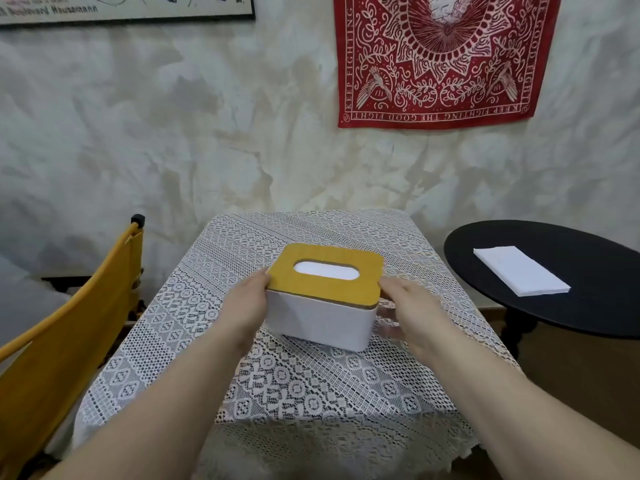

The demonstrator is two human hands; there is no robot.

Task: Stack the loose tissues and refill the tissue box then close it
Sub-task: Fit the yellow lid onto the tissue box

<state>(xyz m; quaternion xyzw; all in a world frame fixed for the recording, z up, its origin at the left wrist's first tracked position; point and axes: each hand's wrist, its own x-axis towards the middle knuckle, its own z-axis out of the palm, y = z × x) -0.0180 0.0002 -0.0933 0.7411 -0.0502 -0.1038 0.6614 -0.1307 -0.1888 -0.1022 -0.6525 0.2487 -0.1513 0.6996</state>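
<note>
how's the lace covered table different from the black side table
The lace covered table is squarish, draped in white lace, and carries the tissue box. The black side table is round, bare and dark, sits to the right, and carries a stack of tissues. Each holds one task item.

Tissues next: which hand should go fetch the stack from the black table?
Right. The tissue stack lies on the black round table, to the right of the tissue box, on the right hand's side. The left hand would probably have to cross over the box.
</note>
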